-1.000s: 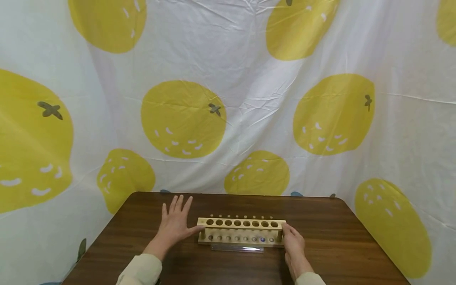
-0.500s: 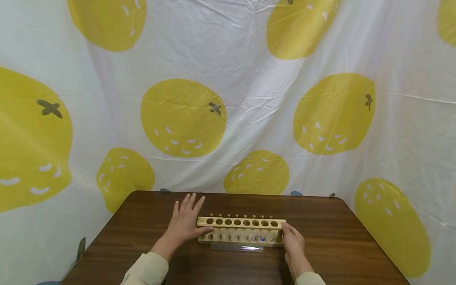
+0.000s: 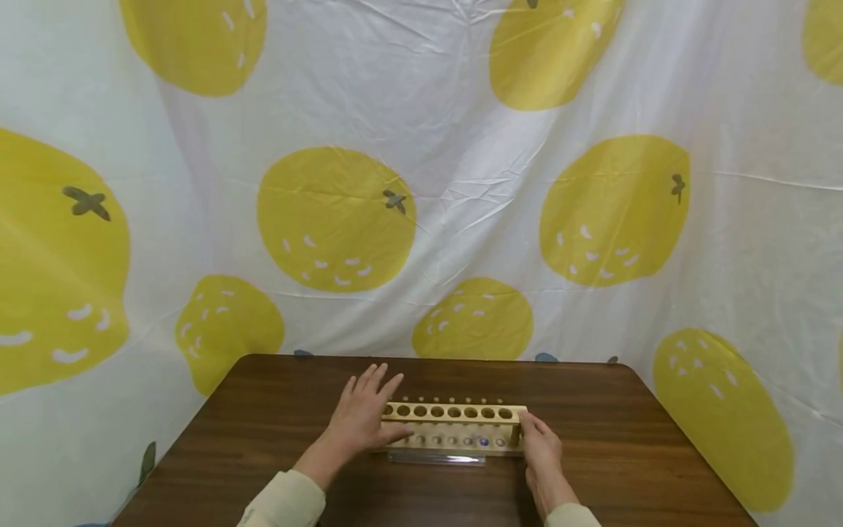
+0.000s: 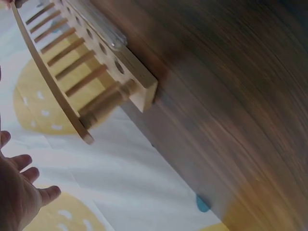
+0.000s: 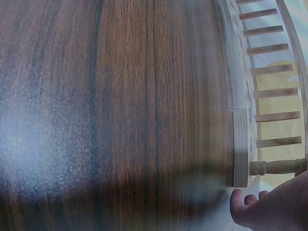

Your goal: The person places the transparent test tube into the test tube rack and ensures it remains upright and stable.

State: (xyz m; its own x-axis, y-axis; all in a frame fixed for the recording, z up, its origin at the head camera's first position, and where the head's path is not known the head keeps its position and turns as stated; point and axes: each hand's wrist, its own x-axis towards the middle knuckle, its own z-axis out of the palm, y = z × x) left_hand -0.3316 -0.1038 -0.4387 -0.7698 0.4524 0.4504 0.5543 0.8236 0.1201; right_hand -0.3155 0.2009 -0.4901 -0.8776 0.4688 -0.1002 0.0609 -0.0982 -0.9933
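A wooden test tube rack (image 3: pixel 461 422) stands on the table, with a row of round holes in its top rail and pegs along the back. My right hand (image 3: pixel 543 448) grips its right end, fingers at the corner of the top rail. Fingers spread, my left hand (image 3: pixel 358 419) is raised over the left end and overlaps it in the head view; in the left wrist view this hand (image 4: pixel 19 197) is apart from the rack's end post (image 4: pixel 108 103). A clear test tube (image 3: pixel 437 459) lies along the front of the base. A small blue spot (image 3: pixel 484 442) shows near the base's right end.
The dark wooden table (image 3: pixel 626 446) has its far edge just behind the rack. Beyond it hangs a white cloth (image 3: pixel 461 241) printed with yellow fruit, and more cloth hangs at both sides.
My left hand has moved to the right, from beside the rack to over its left end. The right hand, the rack and the test tube have stayed in place.
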